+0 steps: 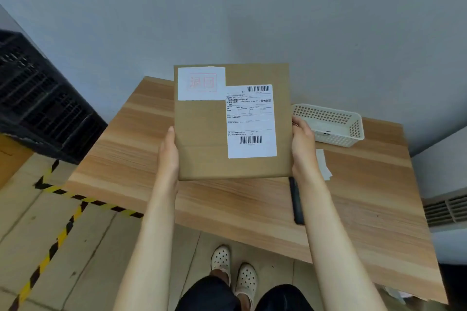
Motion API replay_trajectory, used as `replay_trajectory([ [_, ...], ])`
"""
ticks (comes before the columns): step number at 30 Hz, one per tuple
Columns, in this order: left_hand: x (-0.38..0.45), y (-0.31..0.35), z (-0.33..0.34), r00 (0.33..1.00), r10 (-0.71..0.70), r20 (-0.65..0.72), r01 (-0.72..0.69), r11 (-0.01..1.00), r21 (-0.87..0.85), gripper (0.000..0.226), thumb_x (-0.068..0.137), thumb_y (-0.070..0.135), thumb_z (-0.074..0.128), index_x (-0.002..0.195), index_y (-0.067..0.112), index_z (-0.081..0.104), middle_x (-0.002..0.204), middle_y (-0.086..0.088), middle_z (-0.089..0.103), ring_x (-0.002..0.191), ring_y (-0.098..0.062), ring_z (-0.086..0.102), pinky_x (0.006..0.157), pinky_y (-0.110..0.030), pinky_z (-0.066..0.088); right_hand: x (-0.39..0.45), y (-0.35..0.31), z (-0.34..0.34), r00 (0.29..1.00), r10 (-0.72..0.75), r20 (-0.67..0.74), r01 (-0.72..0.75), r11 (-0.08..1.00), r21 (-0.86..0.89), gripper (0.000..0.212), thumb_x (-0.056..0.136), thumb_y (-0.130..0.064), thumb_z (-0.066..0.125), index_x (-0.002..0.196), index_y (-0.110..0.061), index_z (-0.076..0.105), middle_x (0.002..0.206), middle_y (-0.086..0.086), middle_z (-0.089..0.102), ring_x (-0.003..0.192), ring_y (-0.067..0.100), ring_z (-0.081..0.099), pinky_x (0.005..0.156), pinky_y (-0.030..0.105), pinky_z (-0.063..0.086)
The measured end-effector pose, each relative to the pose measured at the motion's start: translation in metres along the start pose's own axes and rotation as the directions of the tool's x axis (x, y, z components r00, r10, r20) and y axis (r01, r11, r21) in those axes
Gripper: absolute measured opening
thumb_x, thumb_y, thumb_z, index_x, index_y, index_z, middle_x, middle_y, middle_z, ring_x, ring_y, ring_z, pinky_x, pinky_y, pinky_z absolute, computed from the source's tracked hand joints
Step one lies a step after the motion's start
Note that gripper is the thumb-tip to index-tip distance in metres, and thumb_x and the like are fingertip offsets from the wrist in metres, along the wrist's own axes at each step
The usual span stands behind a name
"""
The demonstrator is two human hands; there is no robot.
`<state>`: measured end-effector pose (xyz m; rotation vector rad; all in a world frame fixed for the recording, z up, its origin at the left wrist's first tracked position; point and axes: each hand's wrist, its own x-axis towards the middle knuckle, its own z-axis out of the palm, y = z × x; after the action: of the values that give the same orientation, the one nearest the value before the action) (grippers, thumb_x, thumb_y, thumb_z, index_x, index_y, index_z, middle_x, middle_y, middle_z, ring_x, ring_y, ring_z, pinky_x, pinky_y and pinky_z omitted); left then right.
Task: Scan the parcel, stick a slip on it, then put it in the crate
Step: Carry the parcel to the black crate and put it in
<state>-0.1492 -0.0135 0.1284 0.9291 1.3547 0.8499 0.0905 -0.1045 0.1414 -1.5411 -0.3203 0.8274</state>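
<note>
One parcel point(207, 139), two labels point(201, 83), one basket point(328, 125).

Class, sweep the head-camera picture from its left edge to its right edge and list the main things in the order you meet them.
Black crate → left hand → stamped slip → shipping label → right hand → white basket. The slip and label sit on the parcel, held over the wooden table.

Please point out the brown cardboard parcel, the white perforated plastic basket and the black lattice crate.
Brown cardboard parcel point(202, 139): head view, bare front face.
White perforated plastic basket point(336, 131): head view, near wall.
Black lattice crate point(43, 98): head view, side wall.
</note>
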Motion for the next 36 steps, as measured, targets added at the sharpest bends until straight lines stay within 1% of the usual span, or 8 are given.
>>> replay_trajectory([
  [13,-0.045,0.003,-0.083,0.972,0.065,-0.224,-0.093,0.989,-0.117,0.068,0.096,0.068,0.023,0.15,0.029,0.04,0.148,0.006,0.049,0.133,-0.016,0.048,0.11,-0.038,0.04,-0.043,-0.015,0.072,0.967,-0.074,0.246,0.1,0.991,-0.094,0.043,0.098,-0.006,0.035,0.131,-0.016,0.061,0.128,0.006,0.067,0.109,0.02,0.064,0.086,0.033,0.05],
  [16,-0.05,0.003,-0.108,0.953,0.035,-0.302,-0.083,0.986,-0.148,0.068,0.096,0.069,0.023,0.148,0.03,0.041,0.144,0.005,0.052,0.124,-0.015,0.053,0.095,-0.031,0.045,-0.053,-0.015,0.102,0.941,-0.08,0.328,0.124,0.986,-0.115,0.043,0.097,-0.006,0.034,0.131,-0.015,0.06,0.127,0.008,0.067,0.103,0.021,0.063,0.081,0.031,0.047],
  [18,-0.055,0.003,-0.129,0.932,0.024,-0.362,-0.093,0.98,-0.176,0.067,0.097,0.067,0.023,0.149,0.029,0.041,0.143,0.003,0.054,0.116,-0.014,0.054,0.086,-0.028,0.046,-0.062,-0.013,0.125,0.923,-0.075,0.378,0.135,0.982,-0.132,0.044,0.097,-0.005,0.034,0.131,-0.015,0.06,0.128,0.008,0.067,0.112,0.027,0.064,0.084,0.032,0.047],
  [22,-0.064,0.003,-0.178,0.899,-0.027,-0.438,-0.091,0.965,-0.246,0.076,0.09,0.077,0.024,0.15,0.033,0.037,0.15,0.002,0.048,0.134,-0.021,0.048,0.11,-0.045,0.041,-0.083,-0.005,0.178,0.878,-0.061,0.474,0.159,0.973,-0.168,0.043,0.096,-0.006,0.035,0.129,-0.016,0.062,0.128,0.005,0.067,0.119,0.026,0.062,0.087,0.031,0.046],
  [26,-0.076,0.006,-0.232,0.835,-0.08,-0.544,-0.094,0.954,-0.284,0.079,0.089,0.078,0.023,0.152,0.031,0.035,0.148,0.007,0.047,0.129,-0.014,0.047,0.095,-0.029,0.04,-0.115,0.006,0.236,0.823,-0.049,0.566,0.181,0.967,-0.179,0.042,0.096,-0.007,0.036,0.126,-0.017,0.063,0.127,0.005,0.068,0.11,0.02,0.062,0.084,0.03,0.046],
  [31,-0.088,0.006,-0.307,0.754,-0.111,-0.647,-0.146,0.932,-0.331,0.071,0.093,0.073,0.024,0.15,0.032,0.037,0.15,0.008,0.045,0.116,-0.007,0.043,0.093,-0.028,0.033,-0.162,0.024,0.311,0.742,-0.02,0.67,0.182,0.968,-0.173,0.041,0.097,-0.007,0.035,0.125,-0.018,0.063,0.121,-0.001,0.069,0.106,0.017,0.062,0.082,0.026,0.047],
  [33,-0.092,0.007,-0.338,0.72,-0.13,-0.681,-0.154,0.928,-0.339,0.07,0.094,0.072,0.024,0.15,0.032,0.037,0.152,0.007,0.044,0.123,-0.009,0.044,0.093,-0.027,0.031,-0.183,0.031,0.342,0.711,-0.014,0.703,0.19,0.966,-0.173,0.041,0.098,-0.007,0.034,0.124,-0.018,0.064,0.111,-0.011,0.069,0.102,0.012,0.061,0.076,0.021,0.046],
  [36,-0.095,0.011,-0.386,0.688,-0.15,-0.71,-0.156,0.925,-0.347,0.073,0.093,0.074,0.023,0.15,0.031,0.037,0.152,0.006,0.044,0.139,-0.016,0.04,0.097,-0.029,0.029,-0.211,0.043,0.389,0.668,0.019,0.744,0.174,0.968,-0.181,0.041,0.099,-0.007,0.033,0.127,-0.017,0.061,0.123,0.001,0.069,0.108,0.018,0.061,0.079,0.024,0.046],
])
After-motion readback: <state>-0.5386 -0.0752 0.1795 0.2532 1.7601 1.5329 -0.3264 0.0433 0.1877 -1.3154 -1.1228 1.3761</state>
